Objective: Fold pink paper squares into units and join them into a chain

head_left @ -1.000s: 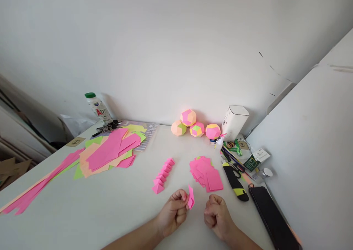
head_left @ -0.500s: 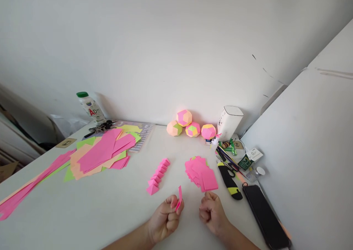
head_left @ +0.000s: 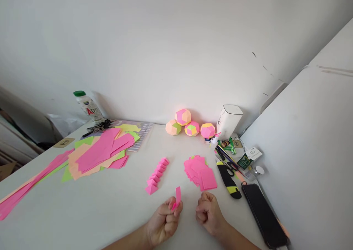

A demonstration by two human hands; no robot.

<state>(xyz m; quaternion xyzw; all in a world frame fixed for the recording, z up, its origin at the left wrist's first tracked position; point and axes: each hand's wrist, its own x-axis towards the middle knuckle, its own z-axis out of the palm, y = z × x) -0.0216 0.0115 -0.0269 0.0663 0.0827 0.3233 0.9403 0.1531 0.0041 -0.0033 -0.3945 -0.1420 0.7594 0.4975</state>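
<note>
A small folded strip of pink paper stands up between the thumb and fingers of my left hand, bent at its lower end. My right hand is closed with the thumb against the curled fingers; whether anything is inside is hidden. Just beyond the right hand lies a loose pile of pink paper pieces, with a little green showing underneath. Ahead of my left hand, a row of folded pink paper pieces runs away from me, nested against each other.
Several faceted paper balls rest against the wall. At left are coloured paper sheets, long paper strips and a green-capped bottle. On the right lie a black-and-yellow cutter, scissors, a black case and a white box.
The pink strip has turned so that its flat side shows more. My right hand has come slightly closer to the left one. The whole view has shifted a little.
</note>
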